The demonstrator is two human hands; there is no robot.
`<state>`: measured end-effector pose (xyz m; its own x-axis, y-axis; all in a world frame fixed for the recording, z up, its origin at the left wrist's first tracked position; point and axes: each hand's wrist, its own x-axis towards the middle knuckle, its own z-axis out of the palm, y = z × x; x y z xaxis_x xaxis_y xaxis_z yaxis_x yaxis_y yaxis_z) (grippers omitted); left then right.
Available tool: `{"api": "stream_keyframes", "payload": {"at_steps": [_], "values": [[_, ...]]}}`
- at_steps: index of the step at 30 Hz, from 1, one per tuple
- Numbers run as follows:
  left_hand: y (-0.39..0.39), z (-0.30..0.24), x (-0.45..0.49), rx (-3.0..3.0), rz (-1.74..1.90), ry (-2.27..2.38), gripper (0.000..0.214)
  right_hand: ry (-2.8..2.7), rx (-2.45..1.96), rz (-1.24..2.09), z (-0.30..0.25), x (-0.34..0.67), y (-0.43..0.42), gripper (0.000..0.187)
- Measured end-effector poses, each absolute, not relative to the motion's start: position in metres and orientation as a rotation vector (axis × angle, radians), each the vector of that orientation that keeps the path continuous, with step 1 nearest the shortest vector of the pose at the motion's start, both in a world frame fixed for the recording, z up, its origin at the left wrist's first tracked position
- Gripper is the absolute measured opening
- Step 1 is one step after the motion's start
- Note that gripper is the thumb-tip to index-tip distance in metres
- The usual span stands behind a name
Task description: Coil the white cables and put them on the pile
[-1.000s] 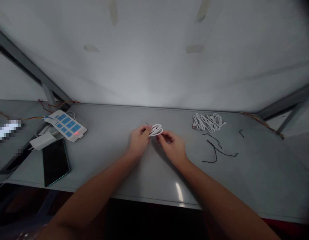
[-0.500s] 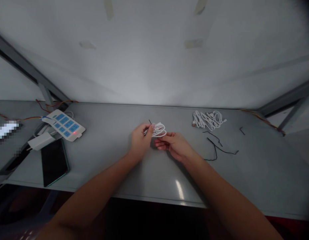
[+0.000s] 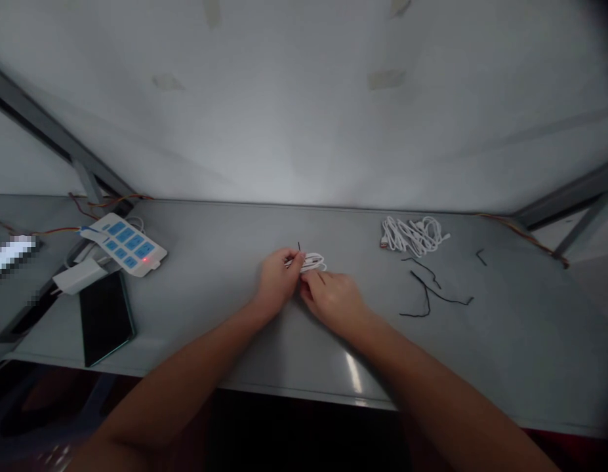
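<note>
Snugly, coiled white cable (image 3: 315, 263), in left fingers (image 3: 294, 257), right fingers (image 3: 314, 280) touching

Wall: I see a big gray wall (image 3: 304, 98) with pale patches (image 3: 386, 79).
Bench: long and gray (image 3: 215, 229).
Sides: metal bars (image 3: 38, 111) slant at both ends.
Light: dim, with one shiny spot (image 3: 353, 372).

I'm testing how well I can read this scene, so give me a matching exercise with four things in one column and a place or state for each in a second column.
Things:
1. Small white cable loop
2. Tangled white cable bundle
3. Power strip
4. Black phone

Places or states:
A. Lying to the right of the hands
B. Showing a lit red light
C. Lying flat with a dark screen
D. At the left hand and right hand

Right pairs: 1-D, 2-A, 3-B, 4-C
</note>
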<state>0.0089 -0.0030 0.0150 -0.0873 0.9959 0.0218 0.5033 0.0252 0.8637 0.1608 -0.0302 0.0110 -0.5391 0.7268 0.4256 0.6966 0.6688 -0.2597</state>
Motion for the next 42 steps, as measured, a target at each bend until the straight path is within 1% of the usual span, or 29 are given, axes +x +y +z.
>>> {"api": "stream_keyframes", "payload": {"at_steps": [3, 6, 11, 14, 17, 21, 26, 33, 38, 42], "values": [[-0.003, 0.013, 0.007, 1.669, 0.901, 1.646, 0.021, -2.483, -1.004, 0.010, 0.022, 0.169, -0.025, 0.023], [-0.004, 0.014, 0.005, 1.736, 0.849, 1.599, 0.016, -2.486, -0.947, 0.053, 0.031, 0.174, -0.020, 0.024], [-0.007, 0.019, 0.004, 1.611, 0.716, 1.422, 0.026, -2.340, -0.894, 0.234, 0.031, 0.178, -0.013, 0.023], [-0.007, 0.022, 0.003, 1.524, 0.735, 1.296, 0.026, -2.242, -0.903, 0.395, 0.025, 0.181, -0.009, 0.023], [-0.006, 0.027, 0.000, 1.467, 0.752, 1.209, 0.021, -2.157, -0.925, 0.525, 0.019, 0.185, -0.004, 0.019], [-0.006, 0.032, -0.006, 1.469, 0.755, 1.144, 0.024, -2.098, -0.929, 0.522, 0.017, 0.190, -0.001, 0.013], [-0.008, 0.032, -0.006, 1.361, 0.894, 1.096, 0.038, -2.000, -0.918, 0.478, 0.023, 0.194, -0.003, 0.011], [-0.007, 0.025, -0.001, 1.542, 1.034, 1.140, 0.026, -1.961, -0.887, 0.506, 0.027, 0.193, -0.007, 0.013], [-0.008, 0.026, -0.003, 1.860, 1.028, 1.181, 0.019, -1.917, -0.905, 0.545, 0.026, 0.193, -0.006, 0.013], [-0.008, 0.026, -0.003, 1.962, 1.000, 1.216, 0.018, -1.910, -0.958, 0.547, 0.025, 0.193, -0.007, 0.011]]}}
